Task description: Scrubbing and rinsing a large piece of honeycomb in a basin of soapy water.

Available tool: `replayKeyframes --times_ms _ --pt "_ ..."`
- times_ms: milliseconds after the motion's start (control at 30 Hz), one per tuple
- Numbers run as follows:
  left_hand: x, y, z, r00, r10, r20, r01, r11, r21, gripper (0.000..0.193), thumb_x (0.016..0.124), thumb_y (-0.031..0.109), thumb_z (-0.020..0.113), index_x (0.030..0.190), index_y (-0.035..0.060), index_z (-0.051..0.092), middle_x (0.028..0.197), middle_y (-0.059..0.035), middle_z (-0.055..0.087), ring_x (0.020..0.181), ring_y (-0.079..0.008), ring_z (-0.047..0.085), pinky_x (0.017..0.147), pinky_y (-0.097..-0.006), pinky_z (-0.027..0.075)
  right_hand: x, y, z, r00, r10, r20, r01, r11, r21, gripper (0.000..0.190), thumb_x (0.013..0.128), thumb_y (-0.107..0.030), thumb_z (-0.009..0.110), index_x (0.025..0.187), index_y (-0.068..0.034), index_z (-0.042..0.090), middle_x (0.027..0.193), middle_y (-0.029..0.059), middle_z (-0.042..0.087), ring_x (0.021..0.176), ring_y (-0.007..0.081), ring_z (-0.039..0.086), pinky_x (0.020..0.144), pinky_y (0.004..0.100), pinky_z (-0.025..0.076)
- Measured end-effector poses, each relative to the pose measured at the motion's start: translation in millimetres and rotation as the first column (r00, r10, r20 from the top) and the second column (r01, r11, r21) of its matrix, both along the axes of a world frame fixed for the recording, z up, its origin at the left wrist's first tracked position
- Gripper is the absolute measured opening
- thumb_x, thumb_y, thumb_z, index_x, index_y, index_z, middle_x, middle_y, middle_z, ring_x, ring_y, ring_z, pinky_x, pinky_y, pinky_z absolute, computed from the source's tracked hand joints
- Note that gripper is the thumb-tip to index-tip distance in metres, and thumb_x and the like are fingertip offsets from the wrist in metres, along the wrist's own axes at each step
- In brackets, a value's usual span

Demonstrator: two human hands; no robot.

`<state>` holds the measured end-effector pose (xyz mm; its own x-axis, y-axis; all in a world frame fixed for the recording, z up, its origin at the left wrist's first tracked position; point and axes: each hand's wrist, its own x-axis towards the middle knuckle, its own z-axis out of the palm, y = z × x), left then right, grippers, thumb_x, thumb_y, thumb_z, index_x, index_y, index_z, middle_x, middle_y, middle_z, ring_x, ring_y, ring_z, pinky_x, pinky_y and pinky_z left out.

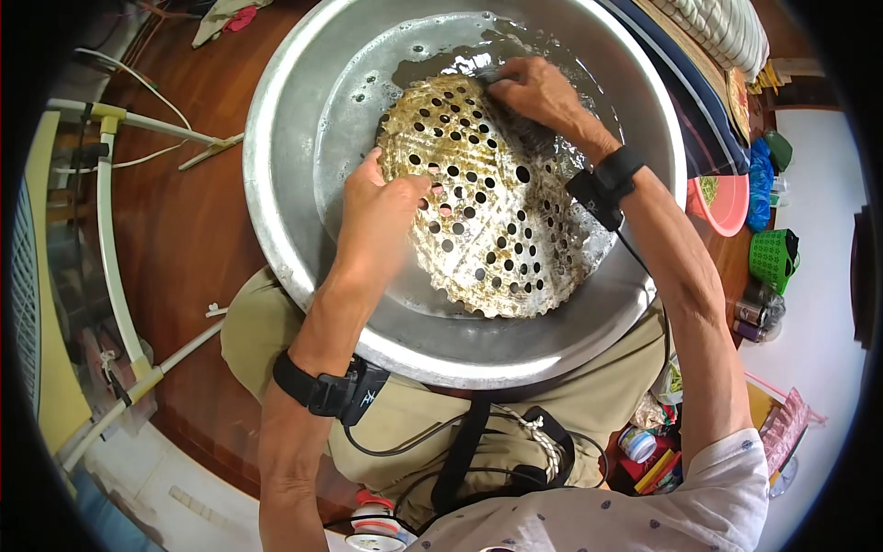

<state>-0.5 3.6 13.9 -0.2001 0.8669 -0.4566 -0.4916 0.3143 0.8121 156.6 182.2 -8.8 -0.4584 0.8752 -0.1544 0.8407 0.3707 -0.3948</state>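
Observation:
A large round metal basin (290, 207) of soapy water stands in front of my body. Partly in the water lies a perforated metal disc (455, 228) with a scalloped rim, many round holes and brownish stains, tilted in the basin. My left hand (383, 207) grips the disc at its left edge, thumb on top and fingers underneath, showing through the holes. At the disc's upper right, my right hand (534, 93) is closed on a grey scouring pad (488, 74), of which only a part shows. The pad is at the disc's upper edge. Both wrists wear black straps with small devices.
A white tubular frame (110, 228) stands on the wooden floor at left. Right of the basin are folded dark fabric (690, 117), a pink basin (735, 207) and a green basket (769, 255). A cable (641, 255) runs from the right wrist device past the basin's rim.

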Motion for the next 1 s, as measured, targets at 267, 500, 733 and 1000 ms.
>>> replayKeyframes --times_ms 267,500,733,1000 --pt "-10.4 -6.9 -10.9 0.989 -0.076 -0.127 0.055 0.985 -0.162 0.014 0.076 0.007 0.055 0.081 -0.0050 0.060 0.065 -0.0040 0.055 0.053 -0.0088 0.047 0.050 -0.0254 0.038 -45.7 -61.7 22.3 0.953 0.304 -0.015 -0.301 0.949 0.090 0.031 0.076 -0.020 0.058 0.105 -0.008 0.060 0.068 0.0159 0.063 0.066 0.0314 0.063 0.066 0.0410 0.052" --pt "-10.4 -3.4 9.5 0.989 -0.094 0.110 0.109 0.985 -0.133 0.025 0.076 0.002 0.055 0.099 -0.0060 0.054 0.086 -0.0117 0.061 0.074 -0.0191 0.061 0.063 -0.0291 0.051 -35.7 -50.8 12.3 0.937 0.346 -0.043 -0.331 0.923 0.198 0.033 0.073 -0.019 0.058 0.101 -0.003 0.061 0.066 0.0174 0.062 0.063 0.0297 0.062 0.060 0.0394 0.050" --pt "-12.6 -8.8 -4.2 0.990 -0.139 0.014 0.140 0.989 -0.049 0.017 0.079 0.006 0.049 0.085 -0.0065 0.059 0.076 -0.0101 0.061 0.063 -0.0148 0.059 0.055 -0.0278 0.047 -46.8 -83.6 29.8 0.898 0.399 -0.183 -0.408 0.913 -0.013 0.024 0.074 -0.017 0.056 0.092 -0.002 0.060 0.068 0.0165 0.062 0.064 0.0311 0.062 0.061 0.0417 0.050" --pt "-10.1 -8.1 -7.1 0.991 -0.135 -0.017 0.135 0.991 -0.023 0.020 0.079 0.007 0.048 0.089 -0.0060 0.060 0.076 -0.0081 0.062 0.063 -0.0121 0.057 0.058 -0.0267 0.047 -54.9 -86.3 31.0 0.887 0.404 -0.224 -0.430 0.899 -0.082 0.023 0.074 -0.016 0.055 0.091 -0.003 0.061 0.061 0.0143 0.060 0.059 0.0283 0.062 0.059 0.0405 0.050"
